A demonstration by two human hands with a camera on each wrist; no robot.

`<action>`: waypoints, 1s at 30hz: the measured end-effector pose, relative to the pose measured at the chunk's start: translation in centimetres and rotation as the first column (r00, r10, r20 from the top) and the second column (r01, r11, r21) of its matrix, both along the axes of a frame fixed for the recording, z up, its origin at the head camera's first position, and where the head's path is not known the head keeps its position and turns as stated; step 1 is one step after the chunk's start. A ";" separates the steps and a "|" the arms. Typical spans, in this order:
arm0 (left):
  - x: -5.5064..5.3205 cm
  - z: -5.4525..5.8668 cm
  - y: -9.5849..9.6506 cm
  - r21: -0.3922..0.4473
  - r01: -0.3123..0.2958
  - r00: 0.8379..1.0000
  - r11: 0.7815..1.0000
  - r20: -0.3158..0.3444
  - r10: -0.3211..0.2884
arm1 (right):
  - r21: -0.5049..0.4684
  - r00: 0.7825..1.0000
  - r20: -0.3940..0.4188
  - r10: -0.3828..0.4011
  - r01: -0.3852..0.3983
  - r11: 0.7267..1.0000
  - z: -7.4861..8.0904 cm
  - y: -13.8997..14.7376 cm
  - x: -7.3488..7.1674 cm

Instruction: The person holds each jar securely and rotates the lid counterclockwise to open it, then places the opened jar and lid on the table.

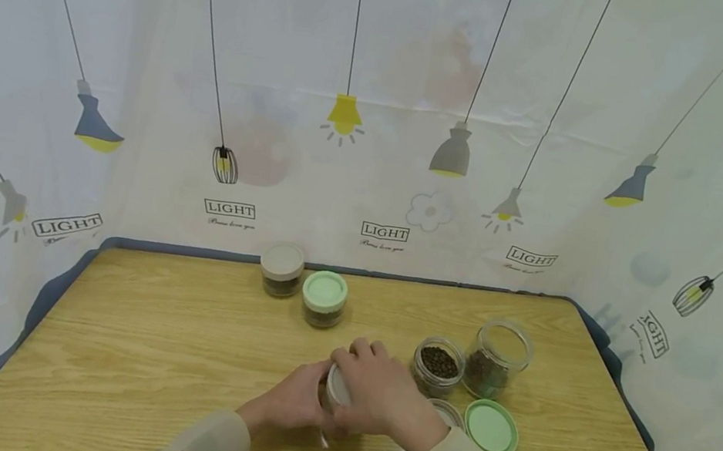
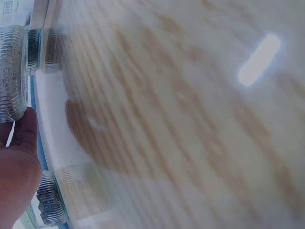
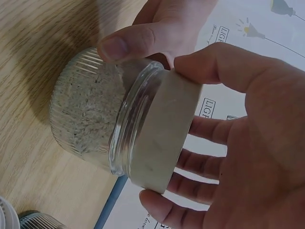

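A ribbed glass jar [image 3: 88, 105] with pale, flecked contents is held between both hands, tilted in the right wrist view. My left hand [image 1: 293, 402] grips its glass body, the thumb lying along the side near the neck. Round the beige lid [image 3: 167, 124] curl the thumb and fingers of my right hand [image 1: 381, 396]. The lid sits over the jar's mouth, with the glass neck threads showing just below its edge. At the left edge of the left wrist view, the ribbed glass and part of the left hand [image 2: 21, 167] appear.
A beige-lidded jar [image 1: 281, 268] and a green-lidded jar [image 1: 324, 298] stand at the back. To the right are an open jar [image 1: 437, 365] of dark round grains, a taller open jar [image 1: 487, 369], a green lid [image 1: 491, 428] and a pale lid [image 1: 447, 413], partly hidden by the right arm.
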State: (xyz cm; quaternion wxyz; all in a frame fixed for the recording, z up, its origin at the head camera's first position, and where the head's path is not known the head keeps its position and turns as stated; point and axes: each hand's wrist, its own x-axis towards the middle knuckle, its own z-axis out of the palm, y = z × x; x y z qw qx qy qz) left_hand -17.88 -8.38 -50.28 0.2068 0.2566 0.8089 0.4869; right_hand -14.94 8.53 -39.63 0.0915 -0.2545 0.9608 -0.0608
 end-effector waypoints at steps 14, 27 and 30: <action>0.0 -0.1 -0.2 0.032 -0.001 1.000 0.999 -0.031 0.002 | -0.032 0.985 -0.095 -0.142 0.139 0.990 -0.2 -0.2 0.3; -0.1 -0.3 -0.2 0.026 0.007 0.999 1.000 -0.042 -0.006 | 0.000 0.940 -0.062 -0.334 0.335 0.942 -0.9 -1.2 0.6; -0.2 -0.3 -0.2 0.028 0.015 0.999 0.999 -0.049 -0.014 | 0.002 0.941 -0.057 -0.335 0.335 0.942 -1.0 -1.1 0.6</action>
